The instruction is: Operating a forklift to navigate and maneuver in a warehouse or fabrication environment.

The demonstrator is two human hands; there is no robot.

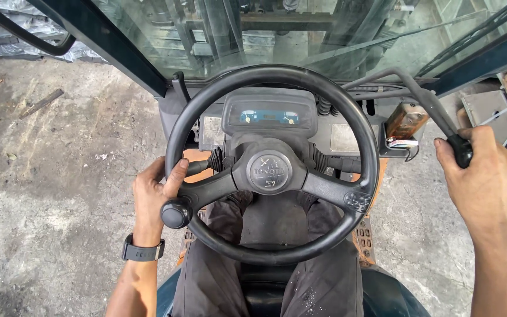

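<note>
In the cab: left hand [155, 196] curled beside the round black plastic spinner knob [176, 213], right hand [488, 176] clenched around the black-tipped grey lever [460, 149]; the loose left grip risks slipping.

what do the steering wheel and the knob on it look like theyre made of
Steering wheel: looks like matte black moulded plastic or hard rubber, with a dull, even sheen. Knob beside the left hand: smooth black plastic, somewhat glossier, catching a soft highlight on its rounded top. Neither can be told for certain by look alone.
</note>
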